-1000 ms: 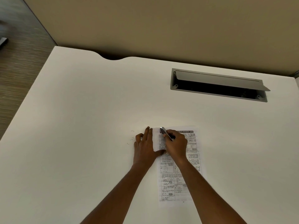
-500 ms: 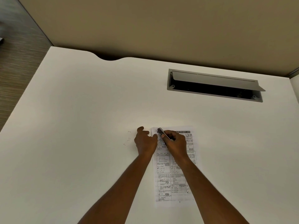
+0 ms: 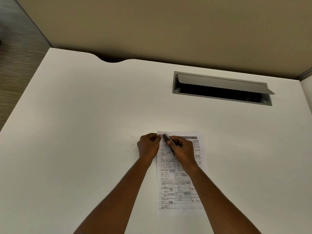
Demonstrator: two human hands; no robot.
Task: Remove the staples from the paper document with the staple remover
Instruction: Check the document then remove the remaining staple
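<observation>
Your left hand point(image 3: 148, 146) pinches the far left corner of the paper document point(image 3: 168, 183). Just beside it, your right hand point(image 3: 184, 149) grips the staple remover point(image 3: 169, 142), its tip at that corner. Loose staples point(image 3: 132, 145) lie on the tabletop point(image 3: 84, 115) left of your left hand.

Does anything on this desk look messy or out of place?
A few bent loose staples lie scattered on the white desk, just left of the left hand. The grey cable hatch also stands propped open.

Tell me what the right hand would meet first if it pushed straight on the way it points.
Probably the left hand, whose fingers pinch the paper's top left corner just beyond the staple remover's tip; depth is unclear.
</observation>
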